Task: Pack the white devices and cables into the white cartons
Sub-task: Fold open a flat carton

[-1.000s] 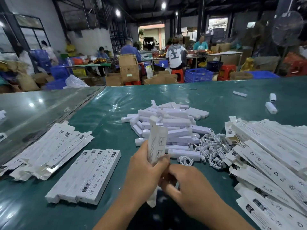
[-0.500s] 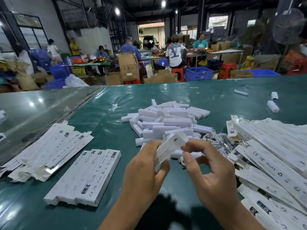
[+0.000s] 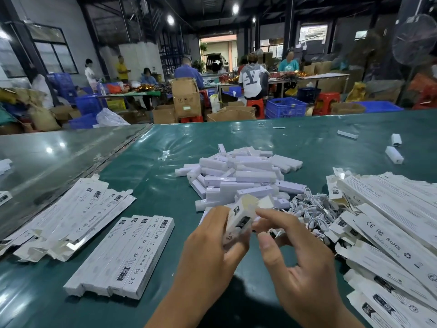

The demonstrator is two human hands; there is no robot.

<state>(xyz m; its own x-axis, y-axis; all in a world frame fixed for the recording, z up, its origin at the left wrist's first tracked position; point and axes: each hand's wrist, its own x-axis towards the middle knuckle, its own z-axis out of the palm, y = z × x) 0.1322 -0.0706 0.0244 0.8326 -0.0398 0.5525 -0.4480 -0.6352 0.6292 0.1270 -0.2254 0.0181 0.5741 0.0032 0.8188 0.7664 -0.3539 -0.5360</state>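
- Left hand (image 3: pixel 212 254), lower centre of frame, grips a white carton (image 3: pixel 238 221), fingers curled round its lower part; carton tilts up to the right, end flaps open.
- Right hand (image 3: pixel 300 268), lower right, fingers curled, forefinger and thumb at the carton's open end; cannot tell whether they pinch a flap.
- Pile of white devices (image 3: pixel 238 176) at frame centre on the green table (image 3: pixel 153 176).
- Tangle of white cables (image 3: pixel 312 209) just right of the held carton.
- Row of closed cartons (image 3: pixel 125 254) lower left; flat cartons (image 3: pixel 68 214) left of them.
- Heap of empty cartons (image 3: pixel 390 223) at right edge.
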